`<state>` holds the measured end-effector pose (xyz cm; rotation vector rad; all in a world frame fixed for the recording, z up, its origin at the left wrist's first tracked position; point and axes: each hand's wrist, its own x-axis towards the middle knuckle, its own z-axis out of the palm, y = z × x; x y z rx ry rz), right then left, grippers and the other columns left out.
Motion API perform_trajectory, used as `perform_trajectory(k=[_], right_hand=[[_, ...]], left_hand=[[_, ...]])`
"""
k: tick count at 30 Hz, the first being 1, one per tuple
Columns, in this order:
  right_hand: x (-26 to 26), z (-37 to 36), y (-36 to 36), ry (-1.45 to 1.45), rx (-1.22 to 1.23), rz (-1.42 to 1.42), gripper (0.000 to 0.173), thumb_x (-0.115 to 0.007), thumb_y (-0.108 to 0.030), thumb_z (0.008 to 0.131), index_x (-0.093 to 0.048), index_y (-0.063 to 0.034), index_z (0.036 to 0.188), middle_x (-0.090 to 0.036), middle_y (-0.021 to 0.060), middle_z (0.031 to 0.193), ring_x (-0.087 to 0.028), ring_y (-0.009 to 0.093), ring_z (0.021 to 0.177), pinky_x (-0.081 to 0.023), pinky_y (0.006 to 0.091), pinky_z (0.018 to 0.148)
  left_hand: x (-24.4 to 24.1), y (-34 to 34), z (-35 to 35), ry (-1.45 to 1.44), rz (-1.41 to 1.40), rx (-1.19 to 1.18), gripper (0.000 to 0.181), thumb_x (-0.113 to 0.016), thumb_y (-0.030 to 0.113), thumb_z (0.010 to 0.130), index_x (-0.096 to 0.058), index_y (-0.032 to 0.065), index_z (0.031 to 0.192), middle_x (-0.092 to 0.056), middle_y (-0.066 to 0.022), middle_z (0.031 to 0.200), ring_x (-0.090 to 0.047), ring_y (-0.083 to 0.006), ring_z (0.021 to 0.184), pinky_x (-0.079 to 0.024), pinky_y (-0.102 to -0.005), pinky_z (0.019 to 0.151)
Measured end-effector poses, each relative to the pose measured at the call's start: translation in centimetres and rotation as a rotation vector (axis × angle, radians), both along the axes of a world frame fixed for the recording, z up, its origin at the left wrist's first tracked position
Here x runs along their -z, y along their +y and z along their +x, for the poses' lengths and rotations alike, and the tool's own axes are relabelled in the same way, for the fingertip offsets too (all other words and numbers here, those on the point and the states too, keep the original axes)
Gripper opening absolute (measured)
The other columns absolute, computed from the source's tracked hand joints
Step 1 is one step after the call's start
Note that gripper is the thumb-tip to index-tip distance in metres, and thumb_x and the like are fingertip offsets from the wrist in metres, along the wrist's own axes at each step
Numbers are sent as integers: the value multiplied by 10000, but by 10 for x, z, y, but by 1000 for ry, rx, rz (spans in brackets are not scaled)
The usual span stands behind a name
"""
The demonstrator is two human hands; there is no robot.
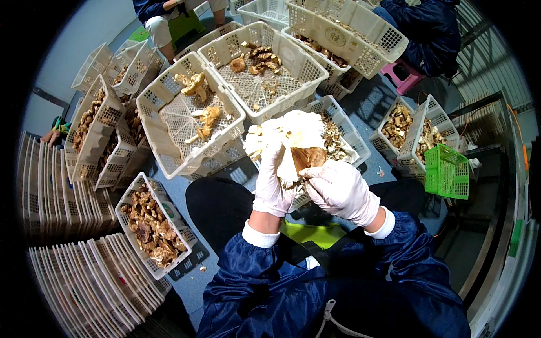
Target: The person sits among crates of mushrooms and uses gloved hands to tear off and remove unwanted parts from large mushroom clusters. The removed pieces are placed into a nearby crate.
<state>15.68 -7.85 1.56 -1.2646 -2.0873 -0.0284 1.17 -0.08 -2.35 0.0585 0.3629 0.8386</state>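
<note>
Both hands wear pale thin gloves. My left hand (pixel 272 181) grips a large mushroom (pixel 298 135) whose pale part is overexposed and whose brown part faces my right hand. The fingertips of my right hand (pixel 342 190) are pinched at the brown edge of the same mushroom; whether a loose piece is between them cannot be told. Under the hands stands a white plastic crate (pixel 357 141) with many small mushroom pieces (pixel 336 135). Beyond it, one crate (pixel 156 143) holds a few yellowish mushrooms (pixel 207 118), and another (pixel 291 95) holds a cluster of brown mushrooms (pixel 264 59).
A small crate of brown mushrooms (pixel 152 224) stands at the left, near stacked white crates (pixel 97 283). Filled crates (pixel 401 122) and a green basket (pixel 447 171) are at the right. One person (pixel 158 25) sits at the top, another (pixel 431 38) at the upper right by a pink stool (pixel 401 76).
</note>
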Motion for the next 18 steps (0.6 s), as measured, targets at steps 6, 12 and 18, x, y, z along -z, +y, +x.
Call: perform_trajectory(k=[6, 12, 18], right_hand=[[-25, 13, 16, -11, 126, 87, 105, -710, -37, 757, -678, -25, 857, -711, 100, 923, -655, 259, 713, -542, 347, 643], [-48, 61, 32, -86, 389, 320, 108, -711, 21, 755, -658, -10, 844, -716, 104, 954, -653, 245, 803, -530, 345, 751], [-25, 58, 19, 94, 265, 136, 106, -698, 25, 740, -620, -36, 777, -711, 93, 930, -667, 235, 817, -514, 338, 731]], left_hand=[[-5, -4, 3, 50, 134, 37, 510, -612, 249, 972, -451, 26, 1401, -580, -135, 1339, -591, -266, 1211, -523, -424, 1005], [-12, -7, 3, 107, 135, 16, 418, -617, 259, 969, -535, 37, 1314, -615, -119, 1287, -610, -250, 1185, -529, -427, 1002], [-8, 1, 0, 34, 12, -40, 485, -602, 225, 984, -444, 22, 1396, -567, -139, 1358, -589, -272, 1220, -505, -432, 1045]])
